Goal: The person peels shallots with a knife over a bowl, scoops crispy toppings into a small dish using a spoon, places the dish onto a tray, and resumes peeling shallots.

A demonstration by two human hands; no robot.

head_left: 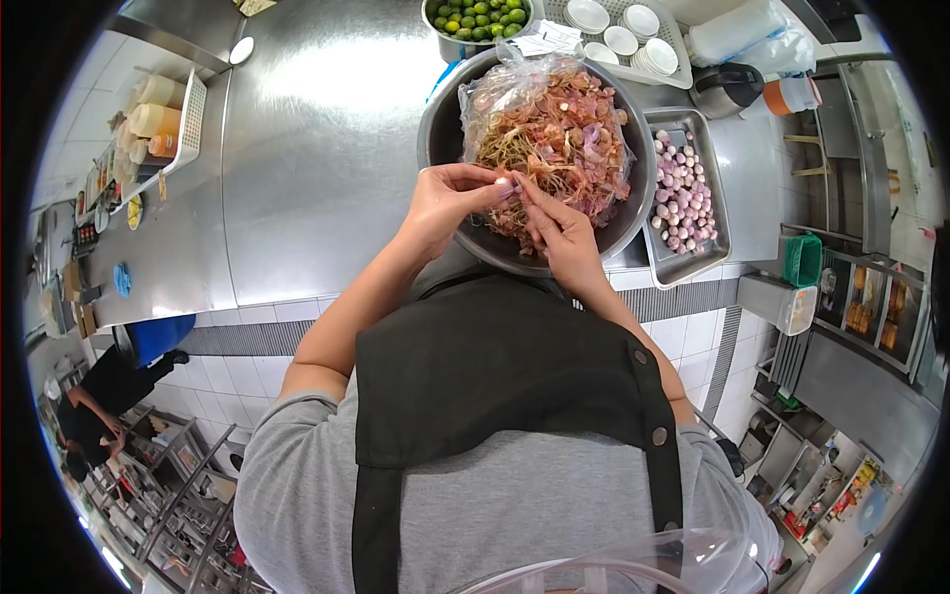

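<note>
A commercial kitchen is surrounding the worker.
A long stainless steel counter (327,148) is running along a floor of white tiles (213,381), with a tub of small green citrus fruits (482,20), a rack of white dishes (620,40), a big bowl of onion-like peelings (554,129) and a metal tray of small peeled bulbs (685,193) sitting on it. Plastic squeeze bottles (156,121) are standing in a basket, metal shelves (859,317) are holding food at the right, and another person (99,406) in dark clothes is bending near racks.
</note>
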